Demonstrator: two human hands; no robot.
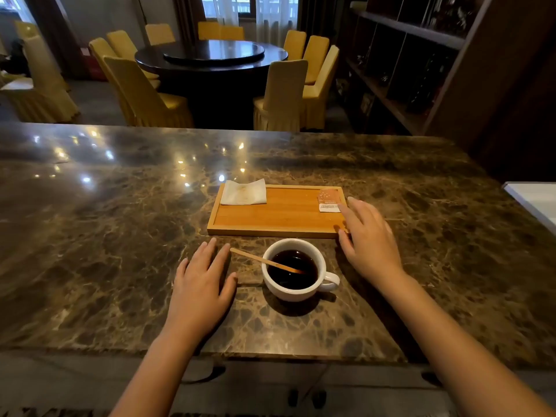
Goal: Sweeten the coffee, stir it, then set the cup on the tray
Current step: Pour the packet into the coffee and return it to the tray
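A white cup (296, 291) of black coffee stands on the marble counter, handle to the right, with a wooden stir stick (258, 258) leaning in it toward the left. Just behind it lies a wooden tray (279, 219). An orange sugar packet (328, 200) rests on the tray's far right corner and a folded white napkin (244, 192) on its far left corner. My left hand (201, 284) lies flat on the counter left of the cup, fingers apart, holding nothing. My right hand (368, 239) hovers at the tray's right end, fingers spread, fingertips beside the packet.
The dark marble counter (120, 236) stretches wide to the left and right. A white object (535, 200) sits at the right edge. Beyond the counter stand a round dining table (210, 55), yellow covered chairs (144, 94) and dark shelving (421, 70).
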